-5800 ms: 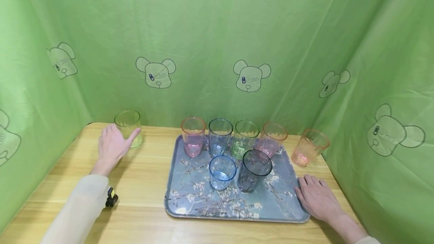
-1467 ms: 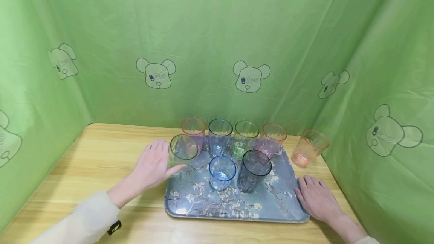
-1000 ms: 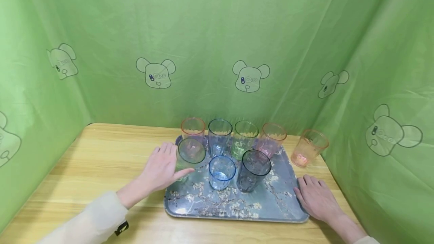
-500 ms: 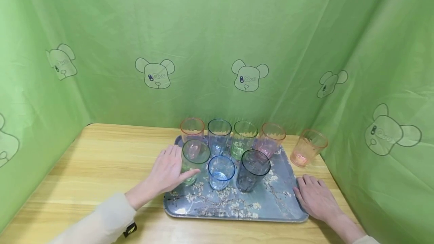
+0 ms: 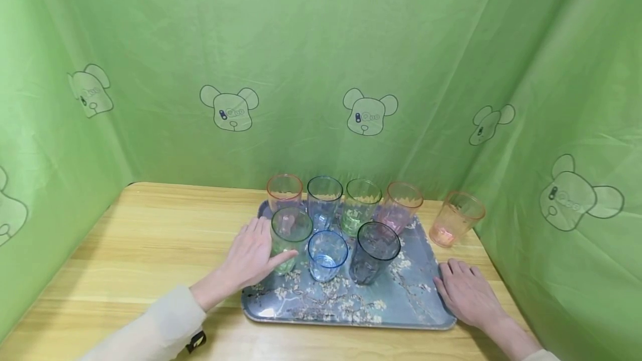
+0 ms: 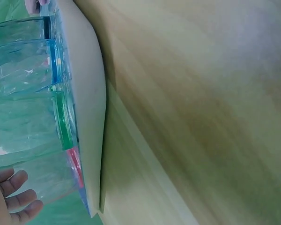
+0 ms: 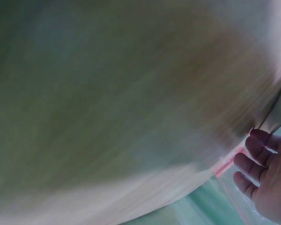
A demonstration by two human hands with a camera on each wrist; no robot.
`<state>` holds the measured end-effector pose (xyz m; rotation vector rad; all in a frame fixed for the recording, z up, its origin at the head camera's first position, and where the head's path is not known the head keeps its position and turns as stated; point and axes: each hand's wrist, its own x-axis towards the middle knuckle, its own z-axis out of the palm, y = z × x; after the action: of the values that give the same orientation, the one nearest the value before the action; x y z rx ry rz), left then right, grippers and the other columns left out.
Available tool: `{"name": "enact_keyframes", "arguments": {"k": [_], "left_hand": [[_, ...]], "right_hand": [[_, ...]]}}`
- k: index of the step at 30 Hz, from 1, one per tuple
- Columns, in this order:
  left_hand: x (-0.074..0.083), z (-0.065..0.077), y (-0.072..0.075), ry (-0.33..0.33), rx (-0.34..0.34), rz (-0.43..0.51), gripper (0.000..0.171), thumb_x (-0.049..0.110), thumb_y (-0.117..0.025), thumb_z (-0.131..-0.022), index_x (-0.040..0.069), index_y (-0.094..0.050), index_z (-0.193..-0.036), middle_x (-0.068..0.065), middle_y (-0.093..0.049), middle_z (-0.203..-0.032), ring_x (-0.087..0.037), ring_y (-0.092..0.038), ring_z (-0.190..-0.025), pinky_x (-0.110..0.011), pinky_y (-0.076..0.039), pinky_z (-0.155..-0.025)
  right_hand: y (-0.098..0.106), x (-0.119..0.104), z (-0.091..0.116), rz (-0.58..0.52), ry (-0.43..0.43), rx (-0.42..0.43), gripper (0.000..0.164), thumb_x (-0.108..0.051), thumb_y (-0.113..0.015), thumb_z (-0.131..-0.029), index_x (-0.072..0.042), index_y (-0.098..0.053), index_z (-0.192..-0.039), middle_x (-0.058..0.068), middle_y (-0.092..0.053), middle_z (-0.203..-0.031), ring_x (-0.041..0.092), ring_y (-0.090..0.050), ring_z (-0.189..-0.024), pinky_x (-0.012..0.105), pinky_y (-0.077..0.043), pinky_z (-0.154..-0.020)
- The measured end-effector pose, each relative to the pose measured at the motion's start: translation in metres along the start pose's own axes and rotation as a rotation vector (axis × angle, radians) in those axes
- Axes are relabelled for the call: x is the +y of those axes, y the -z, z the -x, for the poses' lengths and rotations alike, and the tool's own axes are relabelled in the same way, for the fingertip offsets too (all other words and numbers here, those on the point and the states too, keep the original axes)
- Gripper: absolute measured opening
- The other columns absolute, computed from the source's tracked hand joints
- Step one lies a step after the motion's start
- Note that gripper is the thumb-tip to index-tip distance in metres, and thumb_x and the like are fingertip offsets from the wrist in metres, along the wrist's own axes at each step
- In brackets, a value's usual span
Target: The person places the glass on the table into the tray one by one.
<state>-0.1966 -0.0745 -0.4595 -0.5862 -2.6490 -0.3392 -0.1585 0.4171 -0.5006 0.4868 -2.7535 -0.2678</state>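
Note:
My left hand (image 5: pixel 249 252) holds a yellow-green drinking glass (image 5: pixel 283 263) upright on the left part of the tray (image 5: pixel 346 316), thumb across its front and fingers at its far left side. In the left wrist view the green base of this glass (image 6: pixel 63 121) stands right at the tray surface, beside the fingers (image 6: pixel 21 199). A short blue glass (image 5: pixel 326 266) is just to its right, and a pink glass (image 5: pixel 285 189) is behind it. My right hand (image 5: pixel 468 297) rests on the table at the tray's right rim, fingers loosely bent, holding nothing.
On the tray also stand a dark grey glass (image 5: pixel 368 263), a dark blue glass (image 5: pixel 325 208), a light green glass (image 5: pixel 358 216) and a second pink glass (image 5: pixel 398 213). An orange glass (image 5: pixel 453 224) stands off the tray, right of it. Green curtains (image 5: pixel 301 43) enclose the table.
My left hand has brought the yellow-green glass from the table's far left onto the tray, shifting right; over the last half second it barely moves. My right hand has stayed put.

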Motion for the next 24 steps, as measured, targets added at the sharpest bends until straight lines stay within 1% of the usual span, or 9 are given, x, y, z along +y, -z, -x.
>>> {"name": "enact_keyframes", "arguments": {"k": [6, 11, 18, 24], "left_hand": [[0.0, 0.003, -0.002, -0.002, 0.003, -0.009, 0.077, 0.078, -0.045, -0.083, 0.004, -0.051, -0.104, -0.003, -0.047, -0.086, -0.013, -0.037, -0.072, -0.023, -0.035, -0.064], [0.0, 0.006, -0.004, 0.007, -0.003, 0.004, 0.079, 0.079, -0.044, -0.084, 0.003, -0.052, -0.105, -0.003, -0.048, -0.086, -0.013, -0.038, -0.073, -0.023, -0.036, -0.064], [-0.001, 0.011, -0.003, 0.024, 0.016, 0.032, 0.082, 0.076, -0.048, -0.083, -0.001, -0.053, -0.111, -0.008, -0.055, -0.093, -0.015, -0.046, -0.078, -0.027, -0.044, -0.069], [-0.003, 0.015, -0.002, 0.032, -0.003, 0.04, 0.085, 0.076, -0.047, -0.084, -0.003, -0.053, -0.116, -0.011, -0.057, -0.097, -0.018, -0.05, -0.083, -0.031, -0.048, -0.073]], "right_hand": [[-0.001, 0.0, 0.0, 0.001, 0.004, 0.008, 0.021, -0.029, -0.062, -0.089, -0.011, -0.053, -0.089, 0.004, -0.048, -0.078, 0.027, -0.054, -0.078, 0.043, -0.039, -0.066], [-0.001, 0.0, 0.0, -0.004, 0.005, 0.001, 0.02, -0.029, -0.061, -0.089, -0.011, -0.053, -0.09, 0.004, -0.048, -0.079, 0.027, -0.054, -0.078, 0.043, -0.039, -0.065], [-0.001, 0.0, 0.0, -0.006, -0.004, -0.02, 0.021, -0.03, -0.06, -0.09, -0.01, -0.054, -0.092, 0.005, -0.05, -0.08, 0.028, -0.055, -0.08, 0.044, -0.039, -0.067], [0.002, -0.001, -0.001, -0.003, -0.007, -0.023, 0.02, -0.029, -0.061, -0.09, -0.01, -0.054, -0.091, 0.004, -0.049, -0.08, 0.027, -0.054, -0.08, 0.044, -0.039, -0.067]]}}
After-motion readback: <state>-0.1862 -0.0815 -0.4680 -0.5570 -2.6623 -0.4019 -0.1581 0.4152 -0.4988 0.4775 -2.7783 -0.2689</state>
